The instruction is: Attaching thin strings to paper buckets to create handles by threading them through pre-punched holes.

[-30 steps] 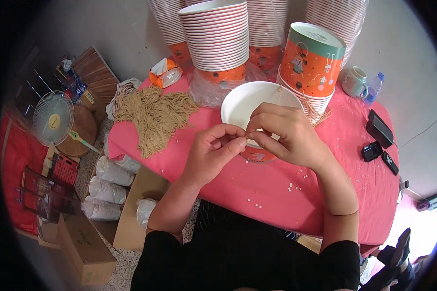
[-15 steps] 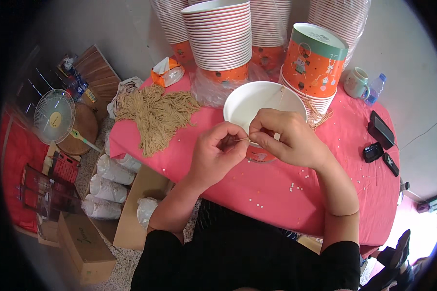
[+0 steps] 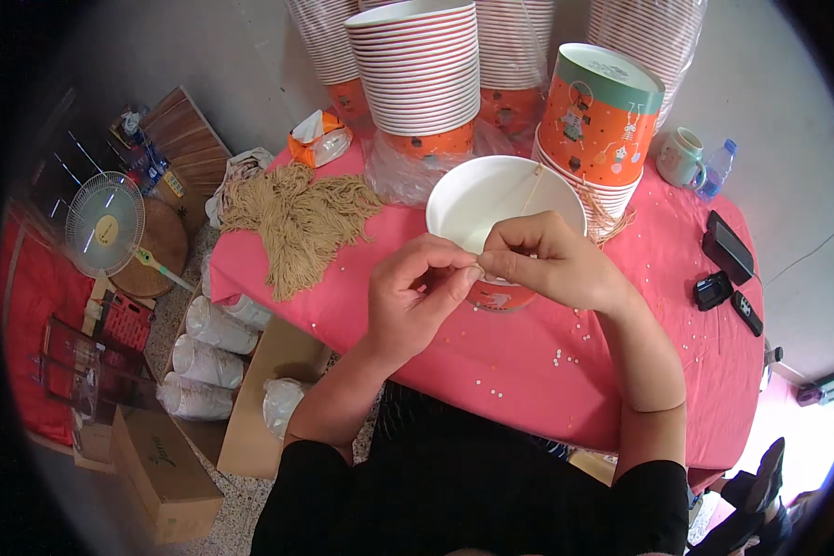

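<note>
A white paper bucket (image 3: 456,204) with an orange printed outside stands upright before me on the table. A thin tan cord (image 3: 531,193) hangs from its far rim and crosses the opening toward my fingers. My left hand (image 3: 412,301) pinches at the bucket's near rim, thumb and forefinger together. Meeting it fingertip to fingertip, my right hand (image 3: 565,264) is pinched on the same cord. The cord's end and the near rim hole are hidden by my fingers. A loose bundle of tan cords (image 3: 296,222) lies on the left.
Tall stacks of nested buckets (image 3: 412,79) line the back. Right of the bucket, an upside-down bucket (image 3: 588,130) tops another stack, with cords hanging beside it. A mug (image 3: 679,159), a bottle (image 3: 716,171) and black items (image 3: 727,248) sit at the right of the pink-covered table (image 3: 612,398).
My fingertips have come closer together at the near rim, and my right hand's fingers have shifted slightly. More of the cord shows across the bucket's opening.
</note>
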